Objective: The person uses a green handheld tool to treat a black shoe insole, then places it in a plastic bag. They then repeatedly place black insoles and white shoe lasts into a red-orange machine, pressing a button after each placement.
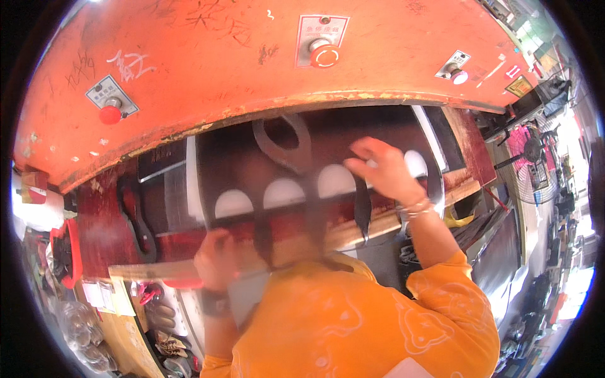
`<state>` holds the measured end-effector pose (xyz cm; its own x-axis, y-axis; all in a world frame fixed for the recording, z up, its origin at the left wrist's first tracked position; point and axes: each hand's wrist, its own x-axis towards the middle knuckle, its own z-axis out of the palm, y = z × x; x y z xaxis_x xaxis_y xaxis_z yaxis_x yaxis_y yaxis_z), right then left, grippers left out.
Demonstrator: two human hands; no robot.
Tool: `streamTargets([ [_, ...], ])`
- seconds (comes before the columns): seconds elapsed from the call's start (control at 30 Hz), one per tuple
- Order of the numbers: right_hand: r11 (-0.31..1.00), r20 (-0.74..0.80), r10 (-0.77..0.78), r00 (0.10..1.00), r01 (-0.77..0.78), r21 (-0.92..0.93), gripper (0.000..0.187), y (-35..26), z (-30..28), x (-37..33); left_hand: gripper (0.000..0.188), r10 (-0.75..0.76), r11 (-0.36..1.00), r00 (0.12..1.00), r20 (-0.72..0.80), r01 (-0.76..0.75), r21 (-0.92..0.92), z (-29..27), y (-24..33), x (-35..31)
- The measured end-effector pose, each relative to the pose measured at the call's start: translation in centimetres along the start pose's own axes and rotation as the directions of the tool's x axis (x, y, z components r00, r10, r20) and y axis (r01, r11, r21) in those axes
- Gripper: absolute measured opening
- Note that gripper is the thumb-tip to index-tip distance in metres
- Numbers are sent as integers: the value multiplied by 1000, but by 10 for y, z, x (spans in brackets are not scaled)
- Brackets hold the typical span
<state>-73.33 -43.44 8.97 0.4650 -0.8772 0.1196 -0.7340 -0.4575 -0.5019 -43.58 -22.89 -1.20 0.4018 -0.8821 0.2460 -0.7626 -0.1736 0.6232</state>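
My right hand is over the right part of a row of white half-round pieces on a dark sheet. Its thumb and forefinger are apart; white shows beside them, seemingly a piece below the hand. To its left lie white half-round pieces, and another white piece is to its right. My left hand, smeared by motion, is at the table's near edge; its fingers cannot be read. A grey loop-shaped piece lies farther back. A dark pointed strip hangs over the near edge.
An orange machine beam spans the far side, with a red button, an orange-red knob and a pale button. A black curved strip lies at the left of the red table. A fan is at right.
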Motion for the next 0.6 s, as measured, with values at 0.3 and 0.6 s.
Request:
streamTargets([
  [0.3, 933, 50, -346, 937, 349, -87, 77, -62, 84, 10, 13, -234, 970, 966, 113, 239, -37, -25, 19, -86],
  [0.6, 946, 26, -289, 957, 289, -149, 73, -3, 39, -28, 8, -119, 980, 985, 125, 137, -144, -32, 28, -111],
])
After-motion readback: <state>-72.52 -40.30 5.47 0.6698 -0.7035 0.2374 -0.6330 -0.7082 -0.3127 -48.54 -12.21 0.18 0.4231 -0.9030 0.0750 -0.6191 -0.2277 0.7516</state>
